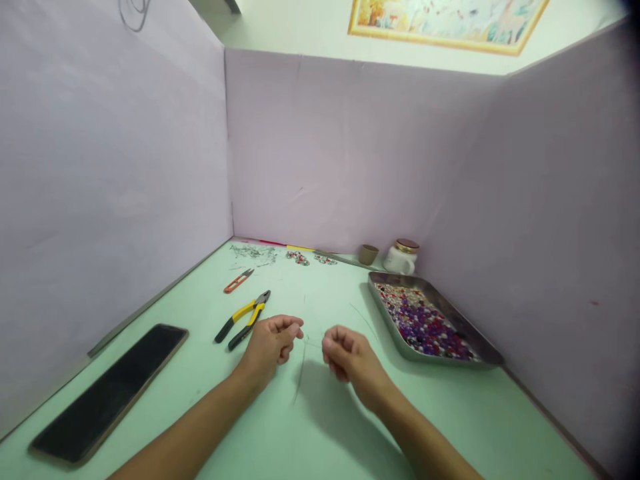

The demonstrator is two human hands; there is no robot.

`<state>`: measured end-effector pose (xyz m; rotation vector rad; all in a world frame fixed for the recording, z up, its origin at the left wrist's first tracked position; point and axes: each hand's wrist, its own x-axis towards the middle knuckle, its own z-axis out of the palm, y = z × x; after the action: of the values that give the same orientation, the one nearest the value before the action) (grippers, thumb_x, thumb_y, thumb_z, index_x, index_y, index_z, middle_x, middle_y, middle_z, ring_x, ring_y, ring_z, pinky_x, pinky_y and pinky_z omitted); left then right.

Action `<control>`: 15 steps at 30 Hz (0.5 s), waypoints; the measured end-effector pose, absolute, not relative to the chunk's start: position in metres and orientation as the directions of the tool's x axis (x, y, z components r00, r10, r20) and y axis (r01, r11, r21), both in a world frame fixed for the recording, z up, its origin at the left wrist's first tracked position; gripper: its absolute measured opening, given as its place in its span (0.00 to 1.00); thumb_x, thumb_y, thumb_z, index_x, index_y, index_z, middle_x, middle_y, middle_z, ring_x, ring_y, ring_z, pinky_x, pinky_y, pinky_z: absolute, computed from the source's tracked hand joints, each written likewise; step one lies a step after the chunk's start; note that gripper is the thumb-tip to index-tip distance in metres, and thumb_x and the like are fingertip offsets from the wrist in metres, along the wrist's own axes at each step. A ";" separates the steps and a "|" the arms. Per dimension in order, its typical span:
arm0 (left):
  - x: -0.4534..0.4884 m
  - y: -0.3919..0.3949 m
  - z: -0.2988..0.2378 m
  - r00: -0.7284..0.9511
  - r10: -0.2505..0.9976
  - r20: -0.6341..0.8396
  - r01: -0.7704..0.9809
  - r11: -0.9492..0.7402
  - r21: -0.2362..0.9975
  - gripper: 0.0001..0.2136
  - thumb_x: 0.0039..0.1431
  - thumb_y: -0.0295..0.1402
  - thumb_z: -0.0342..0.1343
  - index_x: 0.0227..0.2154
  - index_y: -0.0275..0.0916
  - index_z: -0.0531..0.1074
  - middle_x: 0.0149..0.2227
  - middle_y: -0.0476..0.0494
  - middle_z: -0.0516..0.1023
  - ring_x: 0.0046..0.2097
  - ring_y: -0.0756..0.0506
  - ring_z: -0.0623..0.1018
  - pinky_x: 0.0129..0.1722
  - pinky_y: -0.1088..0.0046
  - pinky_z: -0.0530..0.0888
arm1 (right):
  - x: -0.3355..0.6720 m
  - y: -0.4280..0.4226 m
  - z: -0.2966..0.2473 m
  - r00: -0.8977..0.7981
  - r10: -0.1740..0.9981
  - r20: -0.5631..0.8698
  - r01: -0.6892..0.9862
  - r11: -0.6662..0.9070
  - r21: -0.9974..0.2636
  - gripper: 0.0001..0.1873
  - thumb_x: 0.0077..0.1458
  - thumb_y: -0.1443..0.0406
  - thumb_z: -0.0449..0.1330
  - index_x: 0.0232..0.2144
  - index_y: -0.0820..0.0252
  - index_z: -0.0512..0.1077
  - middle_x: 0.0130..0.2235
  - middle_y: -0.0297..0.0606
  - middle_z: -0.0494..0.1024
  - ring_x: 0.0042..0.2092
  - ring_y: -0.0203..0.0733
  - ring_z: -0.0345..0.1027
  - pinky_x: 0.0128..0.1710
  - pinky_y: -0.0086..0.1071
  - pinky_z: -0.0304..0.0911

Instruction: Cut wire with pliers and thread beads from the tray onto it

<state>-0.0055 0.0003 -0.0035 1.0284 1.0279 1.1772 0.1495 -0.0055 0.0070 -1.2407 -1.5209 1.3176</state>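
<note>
My left hand and my right hand hover close together over the pale green table, both with fingers curled into a pinch. A thin, nearly clear thread runs between them and hangs down toward the table. Just left of my left hand lie yellow-handled pliers. A metal tray full of red, purple and white beads sits to the right of my right hand.
An orange thread snipper lies behind the pliers. A black phone rests at the near left. Pins, small bead clusters, a brown cup and a white jar line the back. Lilac panels wall three sides.
</note>
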 end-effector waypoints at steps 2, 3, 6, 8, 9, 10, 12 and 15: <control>-0.004 0.000 -0.008 0.156 0.984 -0.089 -0.226 0.124 0.966 0.10 0.44 0.34 0.55 0.28 0.32 0.68 0.24 0.49 0.68 0.16 0.59 0.55 0.14 0.80 0.50 | 0.143 -0.018 -0.009 -0.244 0.962 -0.120 0.069 -0.106 -0.992 0.12 0.45 0.58 0.53 0.20 0.59 0.58 0.17 0.27 0.63 0.15 0.27 0.49 0.13 0.23 0.45; -0.002 0.000 -0.011 0.177 0.980 -0.095 -0.224 0.134 0.965 0.09 0.44 0.33 0.55 0.27 0.32 0.68 0.24 0.49 0.68 0.16 0.59 0.55 0.14 0.80 0.50 | 0.141 -0.022 -0.014 -0.247 0.961 -0.126 0.040 -0.120 -0.992 0.12 0.44 0.58 0.54 0.20 0.60 0.58 0.16 0.27 0.63 0.15 0.27 0.50 0.13 0.23 0.45; 0.000 0.000 -0.016 0.206 0.972 -0.111 -0.192 0.151 0.970 0.08 0.44 0.33 0.55 0.23 0.33 0.67 0.18 0.52 0.65 0.15 0.59 0.55 0.14 0.80 0.50 | 0.139 -0.024 -0.021 -0.259 0.958 -0.124 0.017 -0.124 -0.992 0.12 0.43 0.59 0.55 0.20 0.60 0.59 0.17 0.28 0.64 0.16 0.28 0.52 0.13 0.23 0.48; 0.000 0.000 -0.018 0.208 0.972 -0.108 -0.161 0.143 0.977 0.08 0.44 0.34 0.55 0.21 0.33 0.66 0.13 0.56 0.60 0.15 0.58 0.54 0.14 0.80 0.50 | 0.138 -0.024 -0.021 -0.270 0.953 -0.136 0.028 -0.134 -0.991 0.12 0.43 0.59 0.56 0.20 0.60 0.60 0.17 0.28 0.64 0.16 0.28 0.53 0.13 0.23 0.49; 0.000 0.000 -0.017 0.206 0.973 -0.105 -0.145 0.136 0.980 0.08 0.44 0.34 0.55 0.21 0.34 0.66 0.11 0.57 0.57 0.15 0.58 0.54 0.14 0.80 0.50 | 0.138 -0.024 -0.020 -0.279 0.950 -0.143 0.035 -0.139 -0.990 0.12 0.42 0.59 0.56 0.20 0.60 0.60 0.17 0.28 0.64 0.16 0.28 0.53 0.13 0.23 0.50; -0.001 -0.001 -0.017 0.204 0.974 -0.101 -0.129 0.129 0.983 0.08 0.44 0.35 0.55 0.20 0.34 0.66 0.11 0.57 0.56 0.14 0.57 0.54 0.15 0.80 0.51 | 0.138 -0.024 -0.020 -0.287 0.946 -0.148 0.039 -0.143 -0.989 0.12 0.42 0.58 0.57 0.20 0.60 0.60 0.17 0.28 0.65 0.16 0.28 0.53 0.13 0.23 0.50; -0.001 -0.002 -0.015 0.203 0.974 -0.104 -0.098 0.126 0.987 0.09 0.43 0.35 0.55 0.19 0.34 0.66 0.10 0.57 0.56 0.15 0.57 0.55 0.15 0.80 0.51 | 0.138 -0.025 -0.019 -0.305 0.939 -0.156 0.033 -0.153 -0.988 0.13 0.42 0.57 0.57 0.20 0.61 0.61 0.17 0.29 0.66 0.16 0.28 0.54 0.13 0.23 0.51; 0.000 -0.004 -0.014 0.204 0.972 -0.118 -0.072 0.135 0.988 0.09 0.42 0.35 0.56 0.19 0.34 0.66 0.11 0.56 0.58 0.15 0.57 0.55 0.16 0.79 0.52 | 0.137 -0.028 -0.021 -0.321 0.933 -0.161 0.002 -0.169 -0.986 0.15 0.41 0.55 0.58 0.22 0.61 0.62 0.19 0.29 0.67 0.17 0.28 0.55 0.13 0.23 0.52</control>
<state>0.0001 -0.0038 -0.0136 1.1433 1.0587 1.0099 0.1369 -0.0277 -0.0205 -1.1421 -1.3421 1.5896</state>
